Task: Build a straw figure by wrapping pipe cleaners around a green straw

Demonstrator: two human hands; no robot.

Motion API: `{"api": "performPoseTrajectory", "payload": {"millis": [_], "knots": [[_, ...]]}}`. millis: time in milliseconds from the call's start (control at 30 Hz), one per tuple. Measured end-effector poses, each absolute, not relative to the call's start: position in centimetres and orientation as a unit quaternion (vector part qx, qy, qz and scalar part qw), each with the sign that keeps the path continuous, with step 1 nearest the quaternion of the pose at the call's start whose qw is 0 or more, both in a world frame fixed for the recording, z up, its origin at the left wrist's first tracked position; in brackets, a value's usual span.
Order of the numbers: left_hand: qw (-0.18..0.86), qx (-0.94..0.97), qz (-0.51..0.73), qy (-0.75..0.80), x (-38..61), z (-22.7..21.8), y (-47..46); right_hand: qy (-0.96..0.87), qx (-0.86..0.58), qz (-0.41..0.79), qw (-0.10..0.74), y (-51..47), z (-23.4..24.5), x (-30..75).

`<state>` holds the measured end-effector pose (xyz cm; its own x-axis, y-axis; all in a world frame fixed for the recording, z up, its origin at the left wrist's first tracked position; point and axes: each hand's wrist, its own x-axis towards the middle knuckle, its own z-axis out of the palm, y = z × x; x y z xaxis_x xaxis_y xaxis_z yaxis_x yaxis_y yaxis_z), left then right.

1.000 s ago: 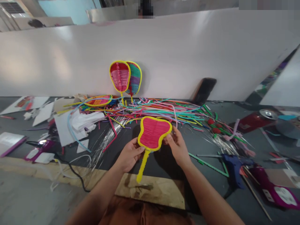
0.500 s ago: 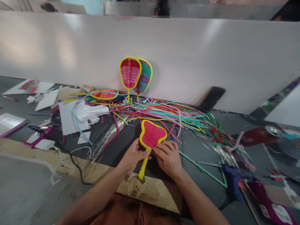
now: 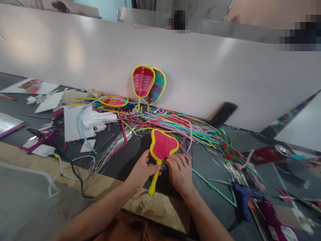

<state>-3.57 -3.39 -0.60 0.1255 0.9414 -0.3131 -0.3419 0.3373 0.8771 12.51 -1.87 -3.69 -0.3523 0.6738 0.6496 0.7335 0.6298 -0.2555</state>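
A small hand fan [image 3: 164, 146] with a pink face, yellow rim and yellow handle is held up over the dark table [image 3: 117, 164]. My left hand [image 3: 142, 170] is closed round the top of its handle, thumb across the front. My right hand [image 3: 179, 170] pinches the fan's lower right rim, its fingers curled. Behind it lies a heap of coloured pipe cleaners [image 3: 175, 124]. Two larger fans, one pink and red [image 3: 142, 83] and one green and purple [image 3: 159, 83], lean upright against the white partition [image 3: 195, 67].
To the right are a phone [image 3: 223, 113], a red can [image 3: 268, 154] and a blue glue gun [image 3: 242, 201]. Thin wires [image 3: 112, 147], white paper [image 3: 75, 124] and a purple device [image 3: 40, 142] with a black cable lie left. Another fan [image 3: 114, 101] lies flat on the pile.
The camera view has tilted slightly. Both hands keep hold of the small fan, and the right fingers have shifted a little along its lower edge.
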Motion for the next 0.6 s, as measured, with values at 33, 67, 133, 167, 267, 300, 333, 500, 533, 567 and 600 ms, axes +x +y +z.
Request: {"api": "performPoseTrajectory", "payload": {"millis": [33, 67, 133, 167, 267, 300, 333, 500, 533, 567, 600], "knots": [[0.672, 0.326, 0.478, 0.462, -3.6, -0.6, -3.3, -0.825, -0.418, -0.027, 0.379, -1.9, -3.7, 12.5], [0.670, 0.324, 0.482, 0.463, -3.7, -0.5, -3.3, -0.828, -0.407, -0.009, 0.386, -1.9, -3.7, 12.5], [0.667, 0.319, 0.487, 0.465, -4.0, -0.4, -3.1, -0.819, -0.398, 0.045, 0.410, -1.7, -3.9, 12.7], [0.668, 0.318, 0.486, 0.465, -4.3, -0.3, -3.0, -0.801, -0.408, 0.076, 0.431, -1.6, -4.0, 13.0], [0.673, 0.312, 0.486, 0.462, -5.2, -0.2, -2.8, -0.662, -0.495, 0.187, 0.531, -0.9, -4.6, 14.0], [0.674, 0.306, 0.492, 0.459, -5.5, -0.2, -2.7, -0.586, -0.527, 0.236, 0.568, -0.6, -4.8, 14.3], [0.673, 0.300, 0.500, 0.455, -5.7, -0.3, -2.7, -0.506, -0.544, 0.298, 0.599, -0.3, -4.9, 14.5], [0.689, 0.304, 0.507, 0.419, -6.1, -0.8, -2.7, -0.252, -0.431, 0.655, 0.567, 0.2, -4.5, 13.9], [0.690, 0.313, 0.503, 0.415, -5.9, -0.9, -2.7, -0.235, -0.408, 0.687, 0.554, 0.1, -4.4, 13.6], [0.689, 0.324, 0.500, 0.413, -5.8, -1.0, -2.7, -0.222, -0.396, 0.700, 0.551, 0.1, -4.2, 13.4], [0.686, 0.336, 0.496, 0.412, -5.6, -1.2, -2.8, -0.212, -0.393, 0.702, 0.554, 0.0, -4.1, 13.3]]}}
